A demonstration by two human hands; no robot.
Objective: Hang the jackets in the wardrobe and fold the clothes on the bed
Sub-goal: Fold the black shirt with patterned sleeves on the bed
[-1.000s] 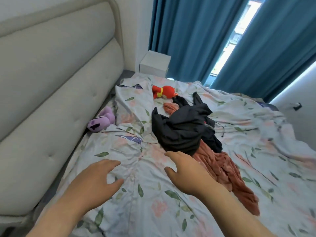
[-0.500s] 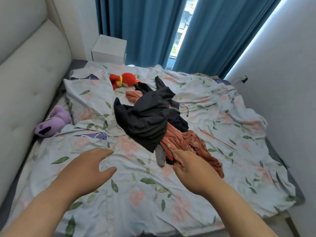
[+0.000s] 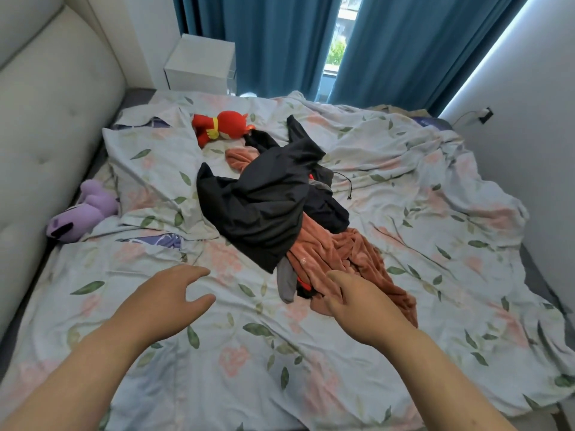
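Note:
A heap of clothes lies in the middle of the bed (image 3: 435, 244). On top is a black jacket (image 3: 264, 200); under it a rust-pink fleece garment (image 3: 351, 259) spreads toward me, with a grey strip (image 3: 286, 281) poking out. My right hand (image 3: 361, 303) reaches over the near edge of the pink garment, fingers loosely bent, its fingertips at the cloth; whether they pinch it is hidden. My left hand (image 3: 168, 297) hovers over the floral sheet left of the heap, fingers spread and holding nothing.
A red plush toy (image 3: 222, 127) lies behind the heap and a purple plush (image 3: 81, 213) sits by the padded headboard (image 3: 46, 119). A floral pillow (image 3: 155, 181) is at left. A white nightstand (image 3: 200, 62) and blue curtains (image 3: 280, 42) stand beyond; a wall (image 3: 535, 135) runs along the right.
The view swung right and back from the headboard. My right hand moved from the sheet onto the near edge of the pink garment; my left hand stayed over the sheet.

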